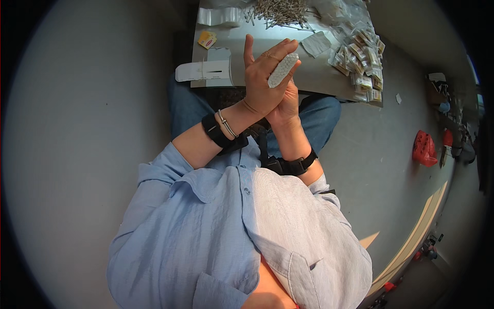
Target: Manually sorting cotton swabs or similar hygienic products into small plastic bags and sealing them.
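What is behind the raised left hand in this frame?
Behind the left hand sits the right hand, palms pressed around a white bundle whose upper end pokes out. Its lower part and the right palm are covered. Beyond lies the grey table.

bundle (283, 69) between hands; table (309, 77) behind

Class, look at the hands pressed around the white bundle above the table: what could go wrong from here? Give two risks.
1. The bundle of thin white sticks is held only between the palms of the left hand and right hand; if the pressure eases, sticks may slide out and scatter onto the lap or floor.
2. The hands are raised close over the table, so an elbow or falling bundle might disturb the loose stick pile or the stacked packets near the edge.
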